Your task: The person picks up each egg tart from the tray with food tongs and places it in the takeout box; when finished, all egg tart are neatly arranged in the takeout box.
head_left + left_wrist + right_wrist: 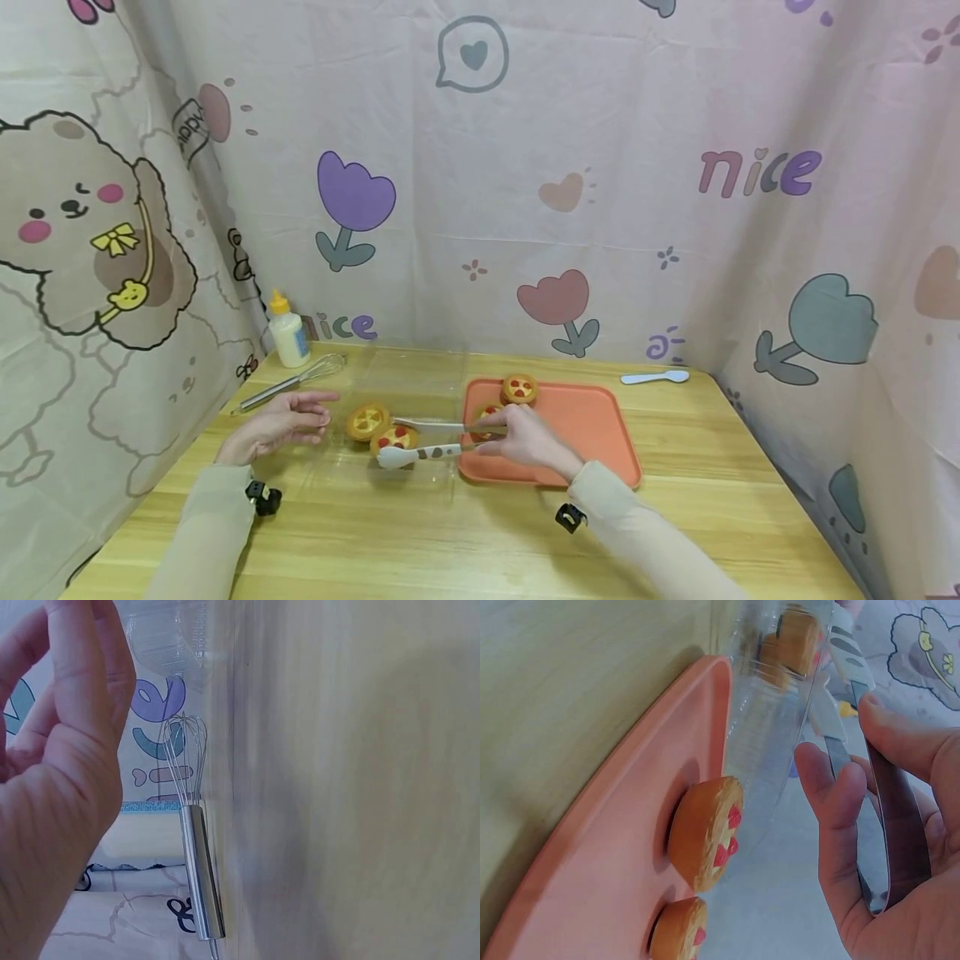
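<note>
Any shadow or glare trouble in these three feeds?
Head: bright, but the edges of the clear box are faint; left wrist: soft shadows darken the tabletop; right wrist: pale glints on the clear box, and tarts cast shadows on the tray.

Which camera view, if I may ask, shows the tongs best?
The right wrist view, because it shows the tongs up close, including both metal arms and the bend joining them. The head view shows them smaller, with the bend hidden by the right hand; the left wrist view does not show them.
</note>
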`<state>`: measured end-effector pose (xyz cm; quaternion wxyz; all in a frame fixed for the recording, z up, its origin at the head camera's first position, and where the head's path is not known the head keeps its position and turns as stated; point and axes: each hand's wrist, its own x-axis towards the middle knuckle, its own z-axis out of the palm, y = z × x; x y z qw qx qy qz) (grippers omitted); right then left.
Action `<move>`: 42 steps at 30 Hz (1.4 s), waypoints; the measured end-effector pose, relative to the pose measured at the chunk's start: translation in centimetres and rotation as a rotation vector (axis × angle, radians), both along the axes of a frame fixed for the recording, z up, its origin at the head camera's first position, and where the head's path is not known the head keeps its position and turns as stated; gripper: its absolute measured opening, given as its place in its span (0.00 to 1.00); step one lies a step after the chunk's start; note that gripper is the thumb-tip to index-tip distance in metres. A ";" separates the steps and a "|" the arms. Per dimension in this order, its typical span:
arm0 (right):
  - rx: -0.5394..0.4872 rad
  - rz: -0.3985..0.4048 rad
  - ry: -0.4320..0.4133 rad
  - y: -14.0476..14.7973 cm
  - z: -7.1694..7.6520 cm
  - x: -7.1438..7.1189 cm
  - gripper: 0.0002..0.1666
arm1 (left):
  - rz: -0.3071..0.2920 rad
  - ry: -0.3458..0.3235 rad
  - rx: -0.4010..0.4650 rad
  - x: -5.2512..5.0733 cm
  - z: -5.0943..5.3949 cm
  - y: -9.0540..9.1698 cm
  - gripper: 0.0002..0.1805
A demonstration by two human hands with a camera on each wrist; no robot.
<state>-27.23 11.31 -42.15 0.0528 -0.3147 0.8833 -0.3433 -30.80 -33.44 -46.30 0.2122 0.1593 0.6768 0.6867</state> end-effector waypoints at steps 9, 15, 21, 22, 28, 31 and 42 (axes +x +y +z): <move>0.053 -0.003 0.014 -1.5 0.4 0.0 0.18 | -0.008 -0.004 0.010 -0.1 -0.1 -0.1 0.28; 0.085 0.016 0.040 -2.1 0.5 -0.5 0.18 | -0.010 0.001 0.003 0.0 -0.1 -0.1 0.29; 0.086 0.030 0.040 -2.5 0.6 -0.7 0.19 | -0.006 0.006 0.002 -0.1 -0.1 -0.1 0.28; 0.089 0.031 0.040 -2.5 0.6 -0.7 0.19 | -0.008 0.007 0.005 -0.1 -0.1 -0.1 0.28; 0.098 0.018 0.022 -2.5 0.4 -0.9 0.21 | -0.025 0.001 0.021 -0.1 -0.1 -0.1 0.27; 0.077 0.005 -0.012 -2.2 0.5 -1.0 0.22 | -0.026 0.002 0.021 -0.2 -0.1 -0.2 0.27; 0.036 0.083 -0.046 -0.5 1.3 -1.7 0.21 | -0.040 0.002 0.033 -0.2 -0.2 -0.3 0.28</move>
